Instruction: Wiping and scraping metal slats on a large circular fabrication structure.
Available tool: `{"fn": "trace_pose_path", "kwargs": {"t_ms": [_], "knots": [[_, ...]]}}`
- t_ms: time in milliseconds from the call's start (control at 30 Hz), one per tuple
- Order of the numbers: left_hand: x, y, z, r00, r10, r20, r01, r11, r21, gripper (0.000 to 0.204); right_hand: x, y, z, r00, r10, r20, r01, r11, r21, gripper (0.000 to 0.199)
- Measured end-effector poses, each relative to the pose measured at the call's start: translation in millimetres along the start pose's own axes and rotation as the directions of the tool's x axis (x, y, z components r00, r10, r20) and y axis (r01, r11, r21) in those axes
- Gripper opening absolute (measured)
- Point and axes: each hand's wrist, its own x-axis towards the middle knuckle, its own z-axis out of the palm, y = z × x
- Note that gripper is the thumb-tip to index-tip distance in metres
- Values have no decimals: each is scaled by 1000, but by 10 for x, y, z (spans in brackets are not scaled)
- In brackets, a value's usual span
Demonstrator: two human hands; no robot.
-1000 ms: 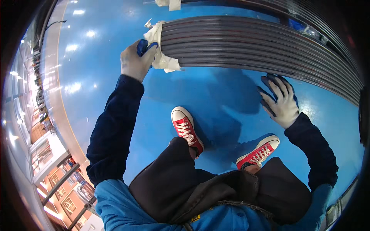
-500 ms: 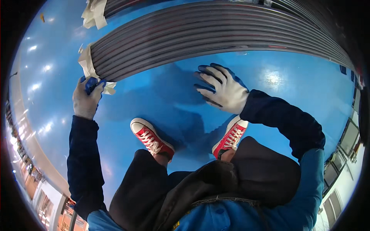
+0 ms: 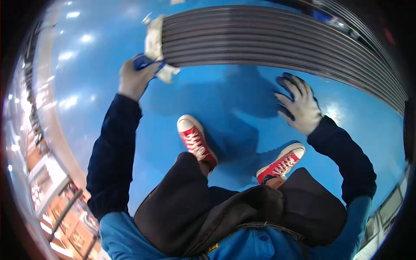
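Long grey metal bars (image 3: 229,37) lie side by side in a flat bundle at the far side. A strip of cream tape (image 3: 154,39) wraps their left end, with a loose, crumpled flap hanging past the near corner. At that corner my left hand (image 3: 136,77), in a white glove with a blue palm, is closed with thumb and fingers pinched on the tape. My right hand (image 3: 302,104), gloved alike, hovers near the bundle's near edge with fingers spread and nothing in them.
Below me is a glossy blue floor (image 3: 208,93) with my shadow on it. My red shoes (image 3: 197,145) stand apart, short of the bundle. More long bars (image 3: 346,11) lie at the far right. Shelving with boxes (image 3: 71,216) shows at the lower left.
The view has turned left, so the bundle, shoes and both hands appear further right. My left hand stays pinched at the taped corner, and my right hand remains spread above the floor.
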Motion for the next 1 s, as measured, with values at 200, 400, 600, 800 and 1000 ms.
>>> {"fn": "trace_pose_path", "kwargs": {"t_ms": [200,400,600,800,1000], "knots": [[145,-500,-213,994,-68,84,93,930,-356,24,64,127,110,969,116,-218,-89,988,128,44],[266,-255,250,973,-136,187,208,867,-452,47,17,175,22,966,222,-134,-210,973,96,45],[426,-630,48,932,282,227,-334,913,235,55,-53,321,-102,966,176,-188,-158,981,108,45],[831,-448,116,982,58,179,59,810,-584,49,58,536,-328,930,182,-318,-155,982,108,48],[1290,-482,-132,966,-70,250,216,750,-626,45,318,647,-472,904,303,-303,-230,940,253,44]]}}
